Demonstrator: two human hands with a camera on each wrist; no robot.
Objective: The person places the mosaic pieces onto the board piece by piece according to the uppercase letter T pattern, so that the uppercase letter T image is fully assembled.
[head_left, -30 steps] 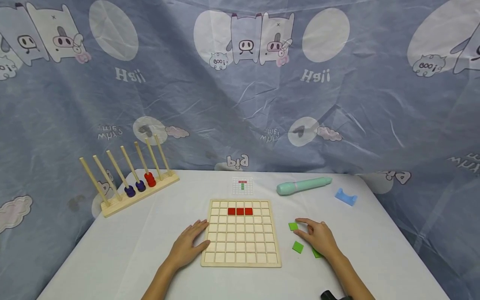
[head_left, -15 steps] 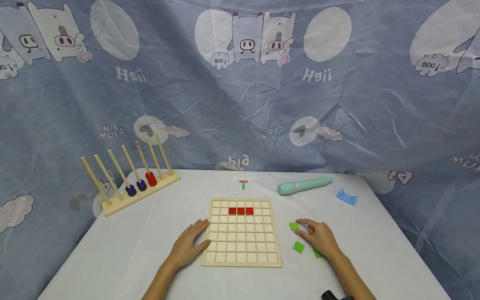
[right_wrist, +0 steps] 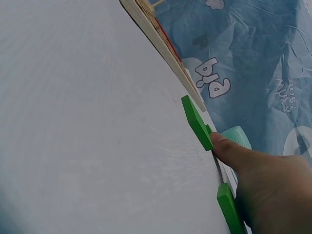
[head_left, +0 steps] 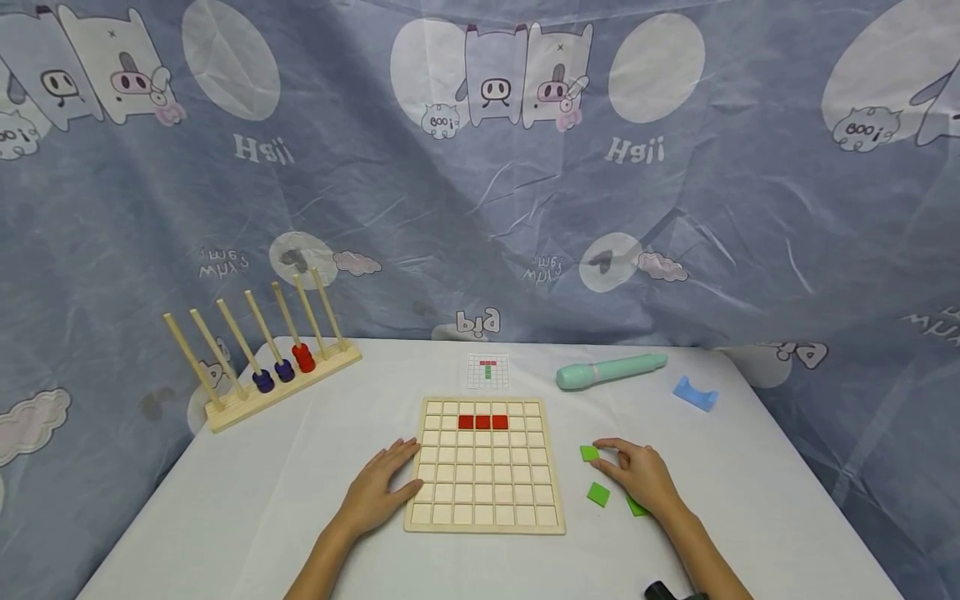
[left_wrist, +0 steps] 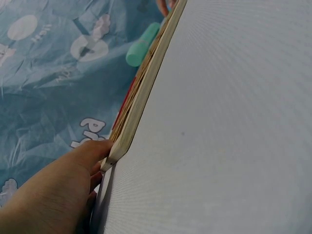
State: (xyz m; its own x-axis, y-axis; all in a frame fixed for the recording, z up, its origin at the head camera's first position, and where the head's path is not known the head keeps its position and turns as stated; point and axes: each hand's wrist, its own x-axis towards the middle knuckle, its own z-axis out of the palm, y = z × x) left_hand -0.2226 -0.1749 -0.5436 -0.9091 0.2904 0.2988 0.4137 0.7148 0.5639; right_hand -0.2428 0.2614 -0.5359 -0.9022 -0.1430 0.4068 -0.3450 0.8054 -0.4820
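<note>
In the head view my left hand (head_left: 377, 493) rests along the left edge of a wooden grid board (head_left: 483, 475), its fingers extended and its thumb on the frame. The left wrist view also shows that thumb on the board's edge (left_wrist: 151, 83). Three red square tiles (head_left: 483, 422) sit side by side in the second row. Right of the board, my right hand (head_left: 643, 479) pinches a green square tile (head_left: 588, 453) between thumb and index finger at table height. A second green tile (head_left: 598, 494) lies nearer me. More green (head_left: 636, 506) is partly hidden under the right hand.
A pattern card (head_left: 488, 372) with a red and green T lies behind the board. A mint-green pen-like stick (head_left: 611, 371) and a blue holder (head_left: 695, 394) are at back right. Back left stands a wooden peg rack (head_left: 285, 387) with beads. Something black (head_left: 660, 591) shows by the right forearm.
</note>
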